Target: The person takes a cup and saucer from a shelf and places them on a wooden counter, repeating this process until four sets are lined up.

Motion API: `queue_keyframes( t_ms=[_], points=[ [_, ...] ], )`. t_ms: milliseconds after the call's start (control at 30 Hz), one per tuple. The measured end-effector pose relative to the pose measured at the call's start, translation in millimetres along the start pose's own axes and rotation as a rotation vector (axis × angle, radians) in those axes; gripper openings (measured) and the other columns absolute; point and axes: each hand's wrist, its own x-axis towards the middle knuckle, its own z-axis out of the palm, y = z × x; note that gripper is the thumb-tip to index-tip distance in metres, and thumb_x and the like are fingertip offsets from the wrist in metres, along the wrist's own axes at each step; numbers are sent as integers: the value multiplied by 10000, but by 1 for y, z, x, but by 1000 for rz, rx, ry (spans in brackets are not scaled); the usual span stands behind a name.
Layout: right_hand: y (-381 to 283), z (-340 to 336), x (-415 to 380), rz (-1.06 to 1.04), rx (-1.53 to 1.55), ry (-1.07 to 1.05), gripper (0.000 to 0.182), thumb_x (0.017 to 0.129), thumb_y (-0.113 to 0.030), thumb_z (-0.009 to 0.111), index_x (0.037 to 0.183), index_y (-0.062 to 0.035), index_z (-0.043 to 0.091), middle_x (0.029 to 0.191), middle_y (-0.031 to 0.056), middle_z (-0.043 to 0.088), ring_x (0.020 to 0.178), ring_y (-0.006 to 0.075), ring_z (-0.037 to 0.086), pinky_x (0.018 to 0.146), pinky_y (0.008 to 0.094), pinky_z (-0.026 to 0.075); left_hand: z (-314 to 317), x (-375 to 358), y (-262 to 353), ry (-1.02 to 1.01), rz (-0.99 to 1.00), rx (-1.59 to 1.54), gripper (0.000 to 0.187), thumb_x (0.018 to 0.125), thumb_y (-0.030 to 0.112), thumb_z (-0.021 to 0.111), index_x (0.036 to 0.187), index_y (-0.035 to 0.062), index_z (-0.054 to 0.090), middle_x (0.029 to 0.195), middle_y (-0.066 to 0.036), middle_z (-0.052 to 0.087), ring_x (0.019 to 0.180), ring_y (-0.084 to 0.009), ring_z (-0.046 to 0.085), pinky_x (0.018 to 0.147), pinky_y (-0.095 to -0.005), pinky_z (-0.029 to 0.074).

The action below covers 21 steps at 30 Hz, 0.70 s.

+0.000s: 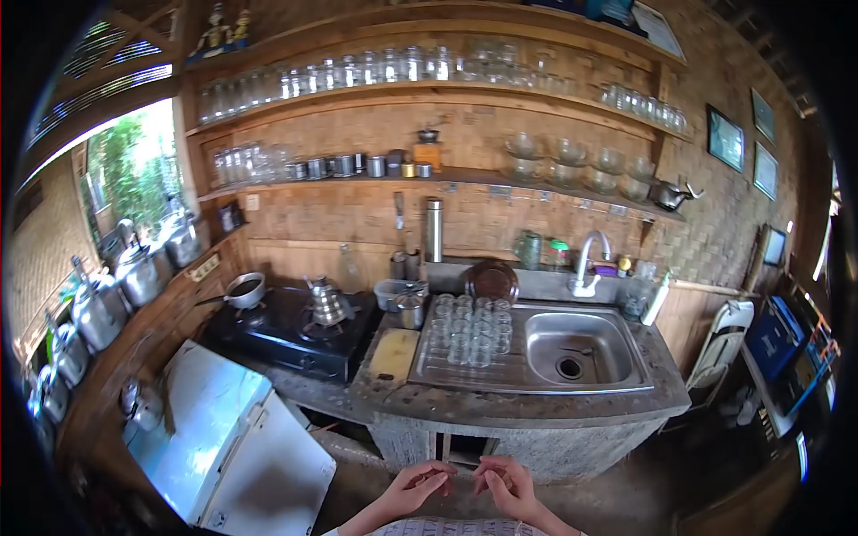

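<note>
You held your left hand (424, 482) and right hand (506, 484) side by side, a little apart, below the front edge of the stone-topped counter (518, 410). The fingers were curled inward, each thumb near them in a narrow shape; you could not tell whether either hand was fully closed. Ahead of your hands, clustered glasses (469, 330) stood on the metal drainboard (426, 364), with the sink basin (585, 338) ahead to their right. Ahead to their left, a kettle (329, 308) and a saucepan (245, 292) sat on the black stove (299, 355)
</note>
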Motion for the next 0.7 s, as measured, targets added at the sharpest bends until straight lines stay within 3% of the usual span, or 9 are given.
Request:
queue_keyframes(
  t_ms=[100,267,567,700],
  points=[
    [8,-21,15,-18,-113,61,233,872,-4,429,1102,21,460,877,100,571,671,114,579,590,235,479,-1,37,-5,-110,-28,44,211,903,82,425,1055,-31,517,845,-72,590,785,-122,547,723,-246,436],
    [37,-68,45,49,-13,138,228,859,11,439,1084,27,474,885,94,547,675,110,573,588,227,470,1,105,-14,-263,-60,86,226,905,108,441,1091,-9,493,870,-46,575,786,-93,522,715,-230,426],
    [43,-189,140,11,-135,95,237,817,44,474,1052,35,501,896,104,511,730,117,552,620,229,467,28,245,-9,-162,-94,109,221,899,125,452,1073,-3,502,908,-61,589,841,-102,537,740,-239,420],
    [51,-217,166,-52,-257,59,248,807,38,490,1054,26,503,906,105,519,751,124,552,630,225,459,32,285,-10,-288,-137,196,258,894,156,476,1107,9,485,935,-59,587,868,-109,536,768,-250,420]
  ],
)
